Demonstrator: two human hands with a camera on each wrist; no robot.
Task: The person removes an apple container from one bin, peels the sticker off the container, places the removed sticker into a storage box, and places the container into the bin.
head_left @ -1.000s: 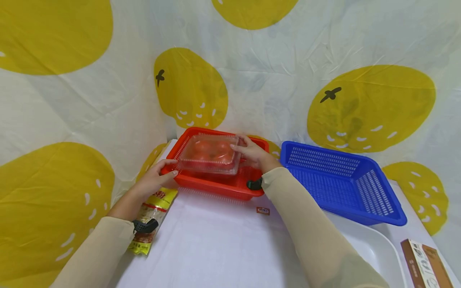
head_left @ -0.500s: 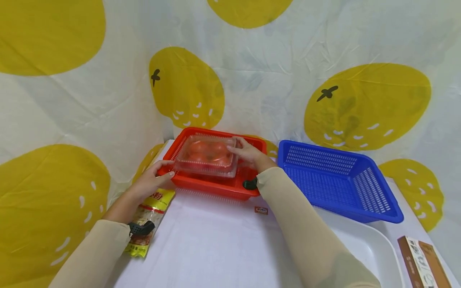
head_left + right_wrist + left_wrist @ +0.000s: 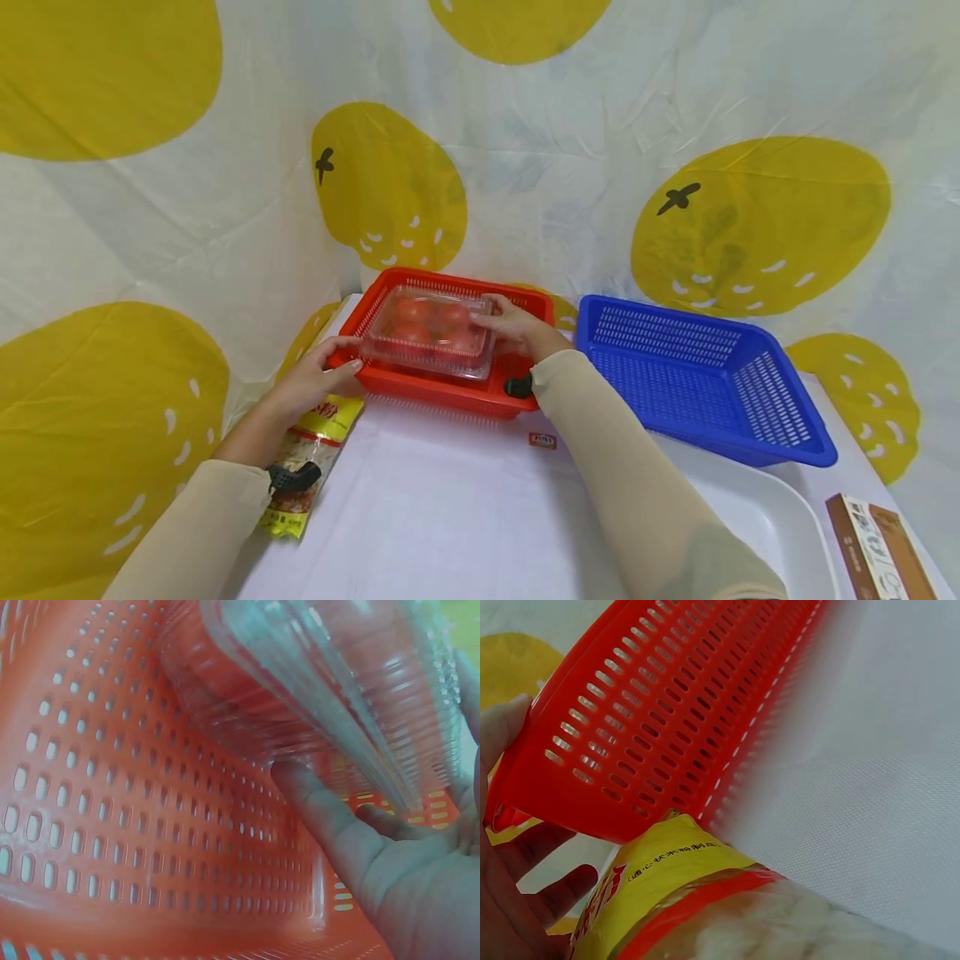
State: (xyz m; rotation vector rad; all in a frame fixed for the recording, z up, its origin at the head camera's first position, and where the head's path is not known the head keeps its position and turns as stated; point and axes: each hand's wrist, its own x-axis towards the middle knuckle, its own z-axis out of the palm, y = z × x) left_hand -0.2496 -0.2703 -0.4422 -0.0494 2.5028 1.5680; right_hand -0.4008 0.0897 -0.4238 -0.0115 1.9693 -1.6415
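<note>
A clear plastic clamshell box of tomatoes (image 3: 431, 329) sits inside the red plastic basket (image 3: 442, 390), within its walls. My right hand (image 3: 517, 327) grips the box by its right end, with the thumb on top and fingers at its side and underneath in the right wrist view. My left hand (image 3: 318, 379) holds the left end of the basket, thumb at the rim and other fingers lower down outside. Below that hand lies a yellow-topped clear food packet (image 3: 682, 877), close against the basket. Whether the box rests fully on the basket's floor is hard to tell.
A blue plastic basket (image 3: 675, 392) stands to the right, overlapping a white tray (image 3: 750, 508). At the far right lies a brown and white box (image 3: 877, 546). A small red-brown label (image 3: 542, 440) is on the white tablecloth (image 3: 435, 500). Patterned cloth hangs behind.
The tomato box has moved slightly down and toward me inside the red basket, with my right hand still on it. My left hand keeps its hold on the basket. The head view shifted a little.
</note>
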